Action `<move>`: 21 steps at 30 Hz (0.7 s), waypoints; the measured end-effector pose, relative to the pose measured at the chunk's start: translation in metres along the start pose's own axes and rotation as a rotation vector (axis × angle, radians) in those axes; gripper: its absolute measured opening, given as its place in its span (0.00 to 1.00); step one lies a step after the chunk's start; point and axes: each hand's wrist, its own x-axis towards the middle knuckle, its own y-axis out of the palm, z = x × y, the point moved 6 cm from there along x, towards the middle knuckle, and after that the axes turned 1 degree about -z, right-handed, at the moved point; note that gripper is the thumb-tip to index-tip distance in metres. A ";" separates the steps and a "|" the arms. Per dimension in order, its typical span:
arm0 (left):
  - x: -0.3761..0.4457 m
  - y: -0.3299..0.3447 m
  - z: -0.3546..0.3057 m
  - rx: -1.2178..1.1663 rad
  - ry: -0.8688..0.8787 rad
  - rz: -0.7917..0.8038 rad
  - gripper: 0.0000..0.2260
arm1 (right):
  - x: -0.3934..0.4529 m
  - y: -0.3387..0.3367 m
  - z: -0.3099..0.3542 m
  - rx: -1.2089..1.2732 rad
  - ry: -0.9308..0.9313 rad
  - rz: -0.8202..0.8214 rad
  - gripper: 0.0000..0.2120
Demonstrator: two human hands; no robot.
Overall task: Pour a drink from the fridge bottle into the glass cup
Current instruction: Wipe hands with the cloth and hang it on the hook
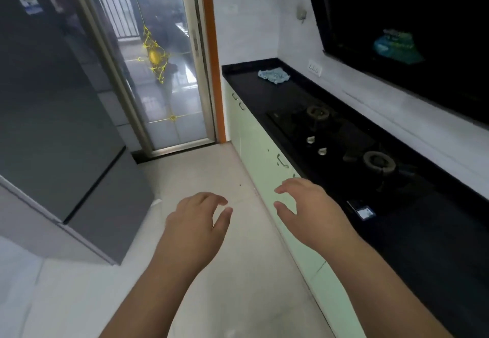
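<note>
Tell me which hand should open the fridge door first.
Left, probably. The left hand hangs open and empty on the side of the grey fridge, whose doors are closed. The right hand, also empty, hovers by the black countertop, away from the fridge.

Fridge (60,115) to your left, counter (412,231) to your right; hob (341,147) on it, cloth (274,75) behind the hob; door (164,73) ahead.
</note>
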 end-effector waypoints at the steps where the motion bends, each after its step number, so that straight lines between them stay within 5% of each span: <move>1: 0.015 0.001 0.004 -0.009 -0.004 -0.004 0.16 | 0.016 0.002 0.000 -0.004 -0.009 0.007 0.15; 21: 0.361 -0.019 0.161 -0.079 0.048 0.049 0.16 | 0.353 0.087 0.080 -0.071 0.075 0.042 0.15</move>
